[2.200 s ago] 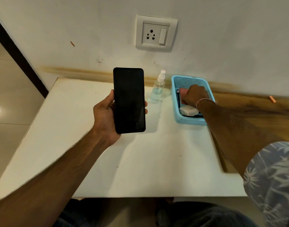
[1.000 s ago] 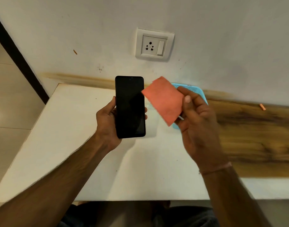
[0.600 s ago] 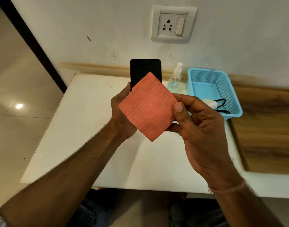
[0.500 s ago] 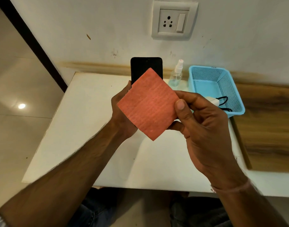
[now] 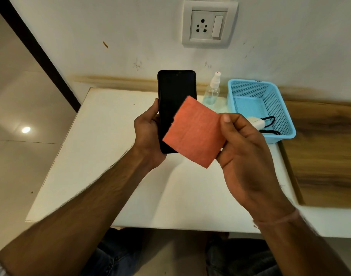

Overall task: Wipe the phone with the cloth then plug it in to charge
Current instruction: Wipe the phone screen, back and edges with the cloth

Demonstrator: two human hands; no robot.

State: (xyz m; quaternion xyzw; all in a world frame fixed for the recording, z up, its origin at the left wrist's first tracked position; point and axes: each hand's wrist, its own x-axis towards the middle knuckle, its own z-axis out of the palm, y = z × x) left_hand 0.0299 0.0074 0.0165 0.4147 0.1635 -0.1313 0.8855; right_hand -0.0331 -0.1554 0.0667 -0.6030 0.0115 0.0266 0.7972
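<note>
We are gripping the phone [image 5: 175, 90] upright in our left hand [image 5: 148, 134], above the bench [image 5: 111, 156] toward its far edge. The fingers [image 5: 228, 124] of our right hand [image 5: 244, 156] are pinching the orange cloth [image 5: 194, 132]. The cloth, taken from the basket [image 5: 286, 116] seconds ago, is now overlapping the lower screen. Wiping is about to begin. The charger [image 5: 256, 122] is lying in the basket.

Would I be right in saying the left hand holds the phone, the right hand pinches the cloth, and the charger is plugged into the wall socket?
Not quite: the head view shows the charger lying in the basket, and the socket is empty. The left hand does hold the phone, and the right hand pinches the cloth.
</note>
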